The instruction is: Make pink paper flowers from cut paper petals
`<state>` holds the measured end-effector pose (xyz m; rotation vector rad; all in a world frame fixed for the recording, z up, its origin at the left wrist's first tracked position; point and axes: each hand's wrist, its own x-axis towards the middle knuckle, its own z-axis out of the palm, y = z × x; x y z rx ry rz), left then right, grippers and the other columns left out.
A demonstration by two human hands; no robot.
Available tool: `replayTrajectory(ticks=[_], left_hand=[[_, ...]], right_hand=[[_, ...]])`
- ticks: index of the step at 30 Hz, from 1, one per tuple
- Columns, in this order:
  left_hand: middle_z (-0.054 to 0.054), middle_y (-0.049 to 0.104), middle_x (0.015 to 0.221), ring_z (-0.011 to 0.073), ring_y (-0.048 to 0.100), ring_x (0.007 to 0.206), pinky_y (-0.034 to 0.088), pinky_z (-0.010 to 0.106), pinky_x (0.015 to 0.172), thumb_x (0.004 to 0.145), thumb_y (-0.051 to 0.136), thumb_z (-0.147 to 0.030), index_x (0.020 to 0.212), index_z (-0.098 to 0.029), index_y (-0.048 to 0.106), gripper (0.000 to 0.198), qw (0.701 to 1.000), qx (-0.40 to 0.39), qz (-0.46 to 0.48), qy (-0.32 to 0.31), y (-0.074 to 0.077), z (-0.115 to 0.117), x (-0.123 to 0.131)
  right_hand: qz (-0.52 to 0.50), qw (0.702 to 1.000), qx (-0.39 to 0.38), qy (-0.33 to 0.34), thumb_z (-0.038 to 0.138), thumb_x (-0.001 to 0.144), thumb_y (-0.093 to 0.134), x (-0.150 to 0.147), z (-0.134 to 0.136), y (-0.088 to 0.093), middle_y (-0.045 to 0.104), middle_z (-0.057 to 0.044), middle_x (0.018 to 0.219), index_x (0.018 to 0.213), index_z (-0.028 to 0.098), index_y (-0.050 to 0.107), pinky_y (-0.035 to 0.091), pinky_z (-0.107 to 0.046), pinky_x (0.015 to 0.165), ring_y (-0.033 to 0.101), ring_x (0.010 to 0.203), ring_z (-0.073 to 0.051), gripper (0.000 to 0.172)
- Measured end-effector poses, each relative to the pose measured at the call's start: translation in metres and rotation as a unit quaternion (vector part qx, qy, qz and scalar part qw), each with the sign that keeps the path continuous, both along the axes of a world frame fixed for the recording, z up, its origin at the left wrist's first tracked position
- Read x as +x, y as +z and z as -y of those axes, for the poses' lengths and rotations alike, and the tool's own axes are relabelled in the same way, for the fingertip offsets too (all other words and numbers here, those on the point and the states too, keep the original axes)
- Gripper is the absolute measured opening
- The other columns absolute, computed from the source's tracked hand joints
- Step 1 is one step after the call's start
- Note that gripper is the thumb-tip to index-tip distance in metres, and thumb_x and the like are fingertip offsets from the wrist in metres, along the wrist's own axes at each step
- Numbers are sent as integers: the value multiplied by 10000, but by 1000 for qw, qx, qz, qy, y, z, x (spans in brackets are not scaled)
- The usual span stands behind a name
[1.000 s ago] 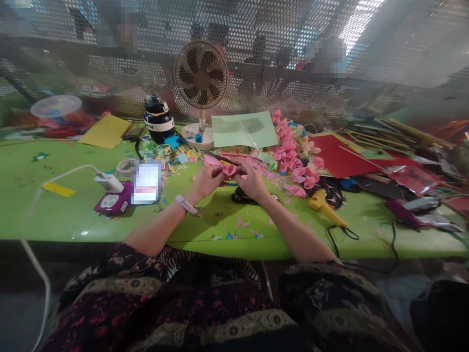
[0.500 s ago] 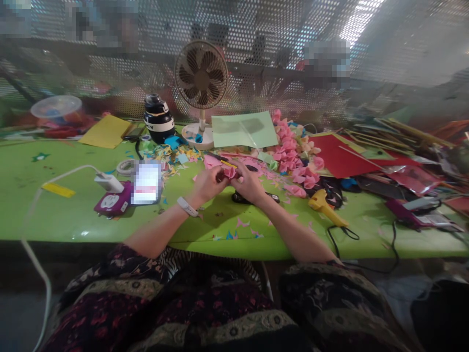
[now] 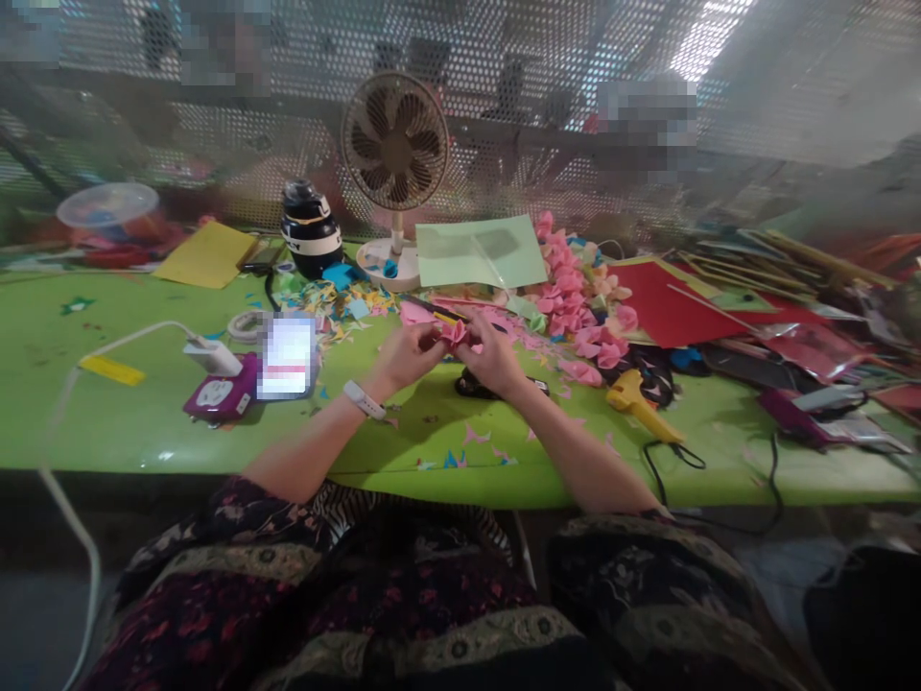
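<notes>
A small pink paper flower (image 3: pixel 455 333) is pinched between both hands above the green table. My left hand (image 3: pixel 409 357), with a white band on the wrist, grips its left side, fingers closed. From the right, my right hand (image 3: pixel 492 359) holds the other side with bent fingers. Beneath the right hand lie black-handled scissors (image 3: pixel 471 386), partly covered by it. Just behind the hands is a dark pencil-like stick (image 3: pixel 436 309) with a yellow part, amid pink paper scraps (image 3: pixel 510 321). Fine finger contact is too small to make out.
Pink paper flowers (image 3: pixel 568 288) are heaped behind right. A yellow glue gun (image 3: pixel 644 408) with a black cord lies at right. Leftward are a phone (image 3: pixel 286 357) and a purple power socket (image 3: pixel 220 395). A fan (image 3: pixel 395 144), a black bottle (image 3: pixel 312 235) and green paper (image 3: pixel 479 254) stand behind.
The pink paper flower has turned slightly in my fingers and shows more of its petals. My fingers have shifted a little around it; both hands stay in nearly the same place.
</notes>
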<state>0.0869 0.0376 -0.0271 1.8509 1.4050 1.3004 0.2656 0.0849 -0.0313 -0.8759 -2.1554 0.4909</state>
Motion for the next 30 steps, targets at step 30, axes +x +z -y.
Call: replayTrajectory(ticks=[30], left_hand=[[31,711,682,152,702,601,602,260,599,840,733,-348,862,-163,671,196,978,-100,181,27,-7,-17,-12]], right_hand=[[-48,969,-212,-119,164,898,607,29,-40,19,791,-52,842,894,169,814,584,-295,679,703,685,-160,207]])
